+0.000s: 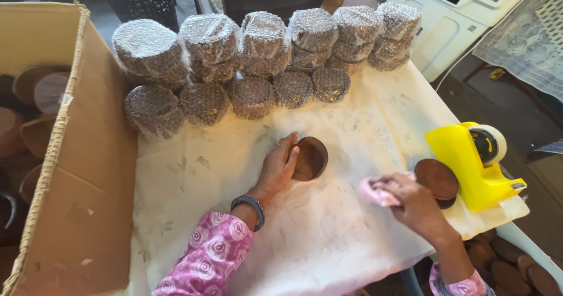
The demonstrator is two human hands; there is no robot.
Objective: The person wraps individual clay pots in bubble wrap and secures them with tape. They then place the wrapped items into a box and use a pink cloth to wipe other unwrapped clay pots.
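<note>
While the left hand [280, 166] rested on the bench [328, 237], its fingers curled around the near side of a small brown wooden bowl [311, 158], gripping the rim, and the bowl sat right there on the pale cloth [193, 173] covering the bench. Over to the side, the right hand [413, 201] was closed on a wadded pink rag [376, 194], fingers bunched tight around it. Just past that hand's knuckles lay a round brown wooden lid [437, 179], touching or nearly touching the fingers, hard to say which. Right beyond the lid stood a yellow tape dispenser [472, 164] with a roll loaded in it. Farther out from both hands, a whole row of bubble-wrapped round bundles [264, 55] was stacked along the far edge, some piled two high. Off to the outside of the left hand, a big cardboard box [76, 173] stood open with more brown wooden pieces [35, 97] inside. Both hands were well apart from each other.
</note>
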